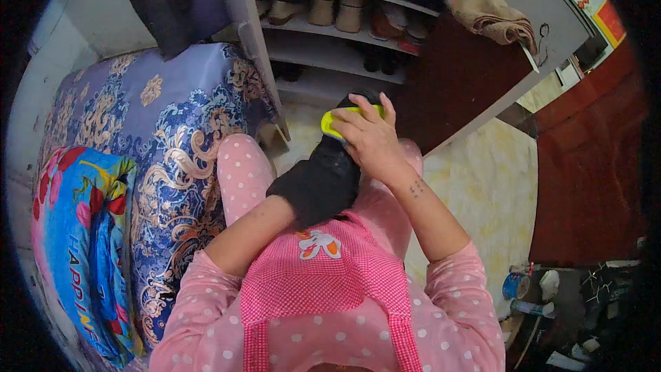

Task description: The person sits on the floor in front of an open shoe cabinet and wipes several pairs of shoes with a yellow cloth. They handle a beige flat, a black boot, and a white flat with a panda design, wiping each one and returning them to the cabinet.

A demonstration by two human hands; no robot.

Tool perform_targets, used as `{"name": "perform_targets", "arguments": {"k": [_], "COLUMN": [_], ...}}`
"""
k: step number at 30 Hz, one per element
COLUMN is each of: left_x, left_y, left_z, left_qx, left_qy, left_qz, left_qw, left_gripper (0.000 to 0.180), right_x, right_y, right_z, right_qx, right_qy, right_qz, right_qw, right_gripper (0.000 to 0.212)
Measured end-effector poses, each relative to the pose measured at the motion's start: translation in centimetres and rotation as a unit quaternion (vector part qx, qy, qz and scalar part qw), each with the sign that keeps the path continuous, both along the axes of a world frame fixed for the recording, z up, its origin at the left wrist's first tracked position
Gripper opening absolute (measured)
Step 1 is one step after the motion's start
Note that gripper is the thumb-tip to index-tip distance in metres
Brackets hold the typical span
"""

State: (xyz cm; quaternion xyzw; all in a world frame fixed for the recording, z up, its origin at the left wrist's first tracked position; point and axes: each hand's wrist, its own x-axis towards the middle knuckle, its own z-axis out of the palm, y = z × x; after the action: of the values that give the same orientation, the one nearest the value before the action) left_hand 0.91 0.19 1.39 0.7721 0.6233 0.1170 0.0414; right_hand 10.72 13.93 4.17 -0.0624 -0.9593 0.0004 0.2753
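While you sat on the edge of the bed, a bright cartoon-print pillow [82, 234] lay at your far left on the blue and gold floral bedspread [165, 138], well apart from your hands. Dark clothing [165, 0] hung above the head of the bed, against the pale wall.

Moving rightward, your left forearm came up over your pink polka-dot knee, and your left hand [313, 189] was out of sight inside a black shoe [323, 176], pushed in up to the wrist, so you could not tell from this view how its fingers were set. The shoe sat over your lap, just above the pink checked apron [317, 269], with its toe pointing away from you toward the shelves.

Your right hand [372, 139] lay on top of the shoe's far end, fingers curled snugly round a yellow-green brush [339, 118] whose edge peeped out at the left of your knuckles; the brush was pressed against the shoe's upper.

Beyond your hands stood an open white shoe rack [330, 34] with pairs of tan boots and darker shoes on its shelves. Further right, a beige cloth [492, 17] was draped over the top of a dark brown door [461, 76]. At the far right, near the floor, a cluttered heap of small containers [537, 289] stood beside a reddish-brown panel [585, 165].
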Motion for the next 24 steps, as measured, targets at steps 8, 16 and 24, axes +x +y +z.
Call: {"name": "perform_targets", "arguments": {"k": [8,16,24], "left_x": [-0.4,-0.4,-1.5], "left_y": [-0.3,-0.5,-1.8], "left_z": [1.4,1.6,2.9], "left_qx": [0.022,0.027,0.048], "left_qy": [-0.012,-0.016,-0.013], "left_qz": [0.005,0.011,0.019], "left_qw": [1.000,0.999,0.999], "left_gripper": [0.033,0.033,0.033], "right_x": [-2.0,-2.0,0.4], "right_y": [2.4,1.2,6.8], "right_z": [0.3,-0.3,1.8], "right_qx": [-0.011,0.023,-0.242], "right_qy": [0.068,0.065,0.202], "right_qz": [-0.070,0.000,-0.161], "right_qw": [0.995,0.998,0.935], "right_gripper": [0.036,0.035,0.025]}}
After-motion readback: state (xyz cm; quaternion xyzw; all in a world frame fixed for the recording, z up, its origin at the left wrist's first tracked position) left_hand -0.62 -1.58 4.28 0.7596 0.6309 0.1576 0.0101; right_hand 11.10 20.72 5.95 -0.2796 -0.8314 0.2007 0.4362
